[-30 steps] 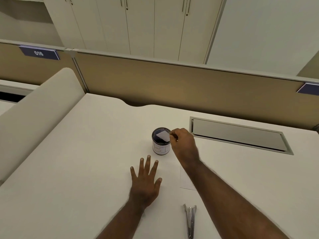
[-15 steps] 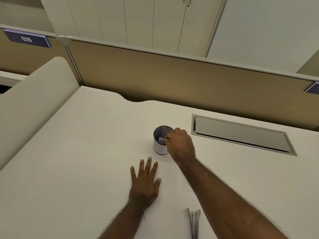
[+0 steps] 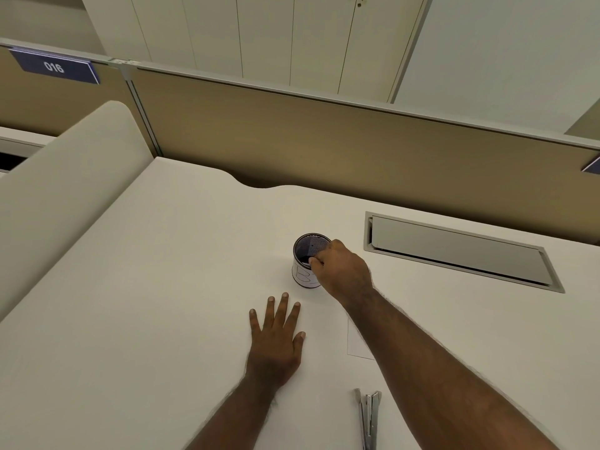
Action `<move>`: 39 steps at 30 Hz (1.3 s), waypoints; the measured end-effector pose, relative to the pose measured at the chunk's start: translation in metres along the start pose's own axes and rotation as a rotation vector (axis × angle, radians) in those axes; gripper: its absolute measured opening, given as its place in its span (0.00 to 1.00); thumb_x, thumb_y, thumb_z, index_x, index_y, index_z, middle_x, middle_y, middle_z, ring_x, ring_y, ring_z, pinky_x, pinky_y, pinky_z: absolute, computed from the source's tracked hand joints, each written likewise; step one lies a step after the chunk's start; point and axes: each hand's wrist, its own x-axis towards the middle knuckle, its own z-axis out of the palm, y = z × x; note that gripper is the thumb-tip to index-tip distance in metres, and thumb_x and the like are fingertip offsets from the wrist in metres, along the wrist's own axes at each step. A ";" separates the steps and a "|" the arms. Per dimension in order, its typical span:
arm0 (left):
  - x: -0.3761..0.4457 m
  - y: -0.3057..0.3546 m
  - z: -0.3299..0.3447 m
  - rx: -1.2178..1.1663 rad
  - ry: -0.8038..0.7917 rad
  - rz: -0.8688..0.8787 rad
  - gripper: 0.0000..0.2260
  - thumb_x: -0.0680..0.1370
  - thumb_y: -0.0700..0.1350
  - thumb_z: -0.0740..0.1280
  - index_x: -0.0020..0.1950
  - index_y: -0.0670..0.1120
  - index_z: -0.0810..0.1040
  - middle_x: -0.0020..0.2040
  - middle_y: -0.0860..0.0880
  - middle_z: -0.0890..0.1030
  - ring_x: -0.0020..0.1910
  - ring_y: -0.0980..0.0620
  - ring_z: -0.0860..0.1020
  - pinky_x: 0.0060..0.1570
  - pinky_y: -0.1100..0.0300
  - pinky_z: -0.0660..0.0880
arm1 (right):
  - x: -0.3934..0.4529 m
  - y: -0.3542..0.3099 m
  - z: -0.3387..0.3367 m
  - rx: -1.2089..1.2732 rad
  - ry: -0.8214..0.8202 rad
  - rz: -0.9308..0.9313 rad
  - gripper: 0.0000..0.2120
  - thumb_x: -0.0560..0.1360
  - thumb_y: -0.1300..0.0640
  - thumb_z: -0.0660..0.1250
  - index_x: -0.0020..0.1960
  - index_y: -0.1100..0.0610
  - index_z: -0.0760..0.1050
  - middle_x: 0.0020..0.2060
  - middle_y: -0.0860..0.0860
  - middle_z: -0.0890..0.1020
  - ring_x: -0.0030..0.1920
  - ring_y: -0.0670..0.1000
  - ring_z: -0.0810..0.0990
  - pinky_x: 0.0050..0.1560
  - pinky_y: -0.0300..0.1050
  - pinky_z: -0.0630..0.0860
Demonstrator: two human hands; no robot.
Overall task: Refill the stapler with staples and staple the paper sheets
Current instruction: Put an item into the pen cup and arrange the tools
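A metal stapler [image 3: 368, 417] lies swung open on the white desk near the front edge, just left of my right forearm. A white paper sheet [image 3: 358, 342] lies flat on the desk, partly covered by that forearm. My right hand [image 3: 344, 271] is at the near rim of a dark mesh cup [image 3: 308, 251] with a white label, with its fingers curled over the opening. What the fingers hold, if anything, is hidden. My left hand [image 3: 276, 339] rests flat on the desk with fingers spread, in front of the cup, holding nothing.
A grey cable hatch [image 3: 461, 251] is set into the desk at the right. A tan partition [image 3: 324, 144] runs along the back, with a cut-out in the desk edge. A rounded side panel [image 3: 65, 177] rises on the left.
My right hand held a small white box above the cup, then lowered it inside; the box no longer shows. The left hand stayed flat.
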 end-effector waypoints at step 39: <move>-0.142 0.140 0.003 -0.050 0.014 -0.052 0.20 0.81 0.50 0.55 0.72 0.48 0.68 0.65 0.47 0.74 0.61 0.47 0.73 0.57 0.53 0.71 | -0.299 0.103 0.058 0.189 -0.108 0.159 0.26 0.80 0.47 0.55 0.76 0.53 0.59 0.71 0.49 0.70 0.72 0.51 0.65 0.73 0.45 0.58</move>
